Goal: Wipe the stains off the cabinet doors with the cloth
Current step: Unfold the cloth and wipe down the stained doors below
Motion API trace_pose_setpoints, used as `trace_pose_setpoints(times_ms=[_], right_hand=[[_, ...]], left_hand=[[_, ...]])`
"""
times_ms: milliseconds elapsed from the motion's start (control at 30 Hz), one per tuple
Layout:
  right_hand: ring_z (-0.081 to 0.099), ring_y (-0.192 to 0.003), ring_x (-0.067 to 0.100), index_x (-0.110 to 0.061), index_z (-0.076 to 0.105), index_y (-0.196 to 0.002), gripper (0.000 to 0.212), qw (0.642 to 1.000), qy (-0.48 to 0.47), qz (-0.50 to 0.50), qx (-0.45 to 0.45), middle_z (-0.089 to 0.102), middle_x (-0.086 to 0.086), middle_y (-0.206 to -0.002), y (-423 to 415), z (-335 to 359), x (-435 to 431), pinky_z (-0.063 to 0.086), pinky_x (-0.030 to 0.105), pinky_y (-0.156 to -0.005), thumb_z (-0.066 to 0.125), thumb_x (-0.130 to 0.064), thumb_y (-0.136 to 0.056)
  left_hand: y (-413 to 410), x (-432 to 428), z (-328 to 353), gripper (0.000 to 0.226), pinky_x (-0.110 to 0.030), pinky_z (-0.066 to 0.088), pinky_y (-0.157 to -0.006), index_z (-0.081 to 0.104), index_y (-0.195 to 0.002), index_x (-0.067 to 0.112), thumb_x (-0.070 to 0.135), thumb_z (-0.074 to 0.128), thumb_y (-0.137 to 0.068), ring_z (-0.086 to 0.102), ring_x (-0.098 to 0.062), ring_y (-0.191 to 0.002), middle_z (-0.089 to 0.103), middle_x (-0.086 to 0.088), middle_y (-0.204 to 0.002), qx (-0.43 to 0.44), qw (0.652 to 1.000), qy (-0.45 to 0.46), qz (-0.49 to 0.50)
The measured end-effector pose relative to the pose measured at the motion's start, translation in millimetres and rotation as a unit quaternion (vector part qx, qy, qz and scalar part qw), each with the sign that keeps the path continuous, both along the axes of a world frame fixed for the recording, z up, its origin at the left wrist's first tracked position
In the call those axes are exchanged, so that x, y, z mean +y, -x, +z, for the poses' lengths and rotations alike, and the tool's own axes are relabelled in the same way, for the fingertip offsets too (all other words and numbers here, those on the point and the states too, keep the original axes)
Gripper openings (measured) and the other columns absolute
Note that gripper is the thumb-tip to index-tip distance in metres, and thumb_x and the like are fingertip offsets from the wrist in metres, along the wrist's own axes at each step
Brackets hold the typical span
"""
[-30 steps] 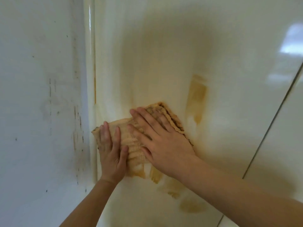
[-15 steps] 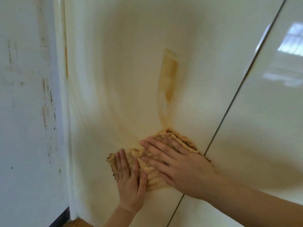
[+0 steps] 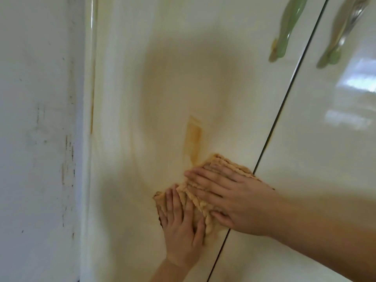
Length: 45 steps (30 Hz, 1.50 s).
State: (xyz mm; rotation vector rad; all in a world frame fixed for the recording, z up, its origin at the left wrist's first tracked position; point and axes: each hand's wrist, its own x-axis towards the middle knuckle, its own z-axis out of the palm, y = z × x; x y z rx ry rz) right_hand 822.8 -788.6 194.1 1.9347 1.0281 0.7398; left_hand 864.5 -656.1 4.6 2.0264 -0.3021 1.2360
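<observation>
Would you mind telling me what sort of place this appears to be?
Likely a home kitchen, though that is a guess: glossy cream cabinet doors with curved green handles, beside a scuffed white wall.

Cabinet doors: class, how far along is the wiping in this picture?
Done: the right door looks clean. In hand: the left hand and right hand press the cloth flat on the left door. Left: the orange streak above the cloth and the yellowish haze around it.

Crumpled tan cloth point(image 3: 203, 209) lies on cream cabinet door point(image 3: 162, 78) below orange stain point(image 3: 193, 139)
</observation>
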Motion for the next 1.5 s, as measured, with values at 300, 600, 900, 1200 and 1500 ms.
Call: trace_pose_setpoints(times_ms=[300,600,900,1200,1500], right_hand=[[-0.001,-0.16,0.026,-0.005,0.015,-0.163,0.074,0.99,-0.096,-0.025,-0.097,-0.001,0.015,-0.172,-26.2,118.4,57.4,0.004,0.043,-0.129,0.035,-0.042,-0.101],[0.004,-0.16,0.025,-0.02,0.021,-0.164,0.072,0.941,-0.26,-0.038,-0.211,0.006,0.008,-0.173,-58.3,244.1,115.3,0.004,0.05,-0.129,0.025,-0.053,-0.1],[-0.01,-0.159,0.023,-0.037,0.013,-0.163,0.074,0.926,-0.283,-0.082,-0.236,-0.009,0.004,-0.173,-66.7,357.6,136.4,-0.005,0.052,-0.127,0.02,-0.068,-0.096],[-0.01,-0.159,0.024,-0.032,0.01,-0.164,0.072,0.922,-0.301,-0.079,-0.229,-0.008,0.006,-0.173,-79.2,358.4,161.6,-0.007,0.051,-0.127,0.016,-0.06,-0.098],[0.005,-0.16,0.025,-0.02,0.03,-0.161,0.062,0.954,-0.256,-0.019,-0.157,0.009,0.004,-0.173,-79.4,239.2,152.8,0.003,0.047,-0.128,0.028,-0.045,-0.104]], left_hand=[[-44.2,78.3,175.0,0.068,-0.052,0.001,-0.126,-0.001,-0.163,0.028,0.056,0.018,-0.104,0.002,-0.023,-0.158,0.001,-0.005,-0.172,-0.055,0.995,-0.076,0.023],[-98.3,173.8,365.6,0.064,-0.051,-0.009,-0.125,0.009,-0.16,0.038,0.062,0.02,-0.101,-0.012,-0.014,-0.157,-0.006,0.002,-0.171,-0.125,0.981,-0.146,0.008],[-125.1,226.5,487.3,0.062,-0.051,-0.012,-0.124,-0.001,-0.155,0.052,0.066,0.02,-0.099,-0.021,-0.006,-0.154,-0.017,0.01,-0.169,-0.13,0.973,-0.193,-0.01],[-131.8,229.7,480.4,0.066,-0.04,-0.014,-0.124,0.007,-0.158,0.047,0.067,0.02,-0.097,-0.016,-0.003,-0.154,-0.01,0.012,-0.17,-0.142,0.982,-0.119,-0.022],[-124.3,226.4,343.8,0.066,-0.044,0.0,-0.127,0.003,-0.162,0.031,0.06,0.015,-0.104,-0.004,-0.016,-0.158,-0.004,0.007,-0.171,-0.139,0.981,-0.127,-0.039]])
